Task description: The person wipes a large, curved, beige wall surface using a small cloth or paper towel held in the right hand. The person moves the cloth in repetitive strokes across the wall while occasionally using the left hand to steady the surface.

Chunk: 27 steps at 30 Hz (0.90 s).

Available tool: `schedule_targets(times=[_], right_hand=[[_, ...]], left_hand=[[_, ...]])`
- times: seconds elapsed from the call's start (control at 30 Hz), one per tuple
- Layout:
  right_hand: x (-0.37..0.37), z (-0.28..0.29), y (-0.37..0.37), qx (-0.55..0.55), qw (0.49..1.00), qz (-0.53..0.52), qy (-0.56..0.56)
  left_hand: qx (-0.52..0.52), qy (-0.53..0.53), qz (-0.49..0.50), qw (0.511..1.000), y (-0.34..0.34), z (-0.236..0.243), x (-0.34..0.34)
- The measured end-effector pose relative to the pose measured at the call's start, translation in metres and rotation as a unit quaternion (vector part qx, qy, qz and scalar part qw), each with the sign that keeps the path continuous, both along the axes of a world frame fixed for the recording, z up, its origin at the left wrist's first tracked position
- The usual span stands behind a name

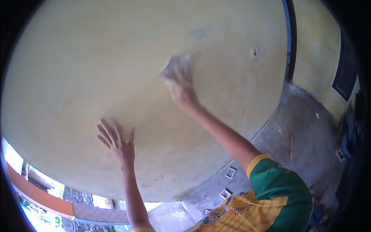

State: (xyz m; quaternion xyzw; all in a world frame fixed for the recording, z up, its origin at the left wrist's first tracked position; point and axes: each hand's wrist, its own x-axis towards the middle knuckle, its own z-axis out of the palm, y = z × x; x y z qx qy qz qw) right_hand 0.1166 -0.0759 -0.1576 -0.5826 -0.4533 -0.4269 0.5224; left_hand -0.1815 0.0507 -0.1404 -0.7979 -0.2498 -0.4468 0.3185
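Note:
A pale yellow wall (77,65) fills most of the head view, with small marks and a little recessed box (254,52) at upper right. My left hand (117,141) rests against the wall at lower middle, fingers spread. Higher up and to the right, my right hand (179,87) grips a greyish flat pad (168,69) against the wall; motion blurs the pad and fingers, so its exact kind is unclear.
A concrete floor (282,123) runs along the wall, holding two small square frames (230,173) and a wooden strip (291,148). At right are another wall with a dark framed panel (344,65) and dark objects (349,135). An orange ledge (38,193) curves at lower left.

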Motion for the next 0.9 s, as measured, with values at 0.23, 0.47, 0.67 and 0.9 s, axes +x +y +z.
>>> schedule_targets(times=[0.23,0.47,0.67,0.9], right_hand=[[-0.033,-0.103,0.009,-0.074,0.996,0.02,-0.043],[-0.086,0.077,0.04,-0.033,0.99,0.008,-0.137],[-0.106,-0.004,0.055,-0.1,0.97,0.047,-0.215],[-0.076,0.067,0.047,-0.059,0.968,0.015,-0.244]], left_hand=[[-0.017,0.025,0.006,1.0,0.003,0.019,-0.028],[0.0,-0.024,-0.117,0.993,0.014,0.063,-0.023],[-0.01,0.198,-0.264,0.944,0.008,0.059,0.001],[0.056,0.133,-0.179,0.973,0.009,0.094,0.024]])
